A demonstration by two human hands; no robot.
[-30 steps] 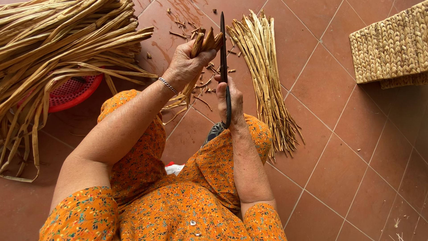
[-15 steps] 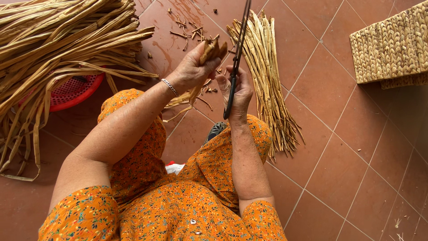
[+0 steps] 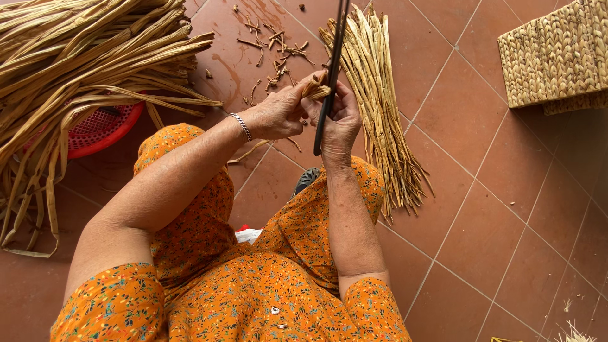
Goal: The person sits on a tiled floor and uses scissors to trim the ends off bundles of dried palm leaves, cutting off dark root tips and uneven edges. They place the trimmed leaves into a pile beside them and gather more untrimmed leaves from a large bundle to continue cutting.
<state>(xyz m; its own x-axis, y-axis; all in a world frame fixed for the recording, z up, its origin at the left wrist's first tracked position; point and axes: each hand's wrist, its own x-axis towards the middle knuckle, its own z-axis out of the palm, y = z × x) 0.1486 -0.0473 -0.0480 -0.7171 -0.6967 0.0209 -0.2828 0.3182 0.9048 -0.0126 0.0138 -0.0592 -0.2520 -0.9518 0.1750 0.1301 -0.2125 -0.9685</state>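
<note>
In the upper middle of the frame the person's two hands meet close together over the reddish tiled floor [image 3: 506,190]. The left hand [image 3: 278,114], with a thin metal bracelet [image 3: 240,126] on its wrist, has its fingers curled and pinches the cut end of a small bunch of dried stalks [image 3: 315,88], which sits right between the two hands at frame centre-top. The right hand [image 3: 342,120] is closed around a long dark blade [image 3: 329,69] that runs steeply up and slightly to the right, out past the top edge; the blade lies against the pinched stalk ends. Just right of the hands, a tidy bundle of pale trimmed stalks [image 3: 380,107] lies on the floor, fanning out at its lower end. Above the hands, small dark trimmings [image 3: 272,44] are scattered over the tiles. In the upper left, a large heap of long untrimmed stalks [image 3: 82,69] spreads across the floor and covers most of a red plastic basket [image 3: 101,130], of which only part of the rim and mesh shows. In the upper right corner sits a woven mat-like piece [image 3: 557,57] of plaited fibre. The lower part of the frame is filled by the person's orange flowered clothing [image 3: 253,297], with both knees drawn up under the forearms.
</note>
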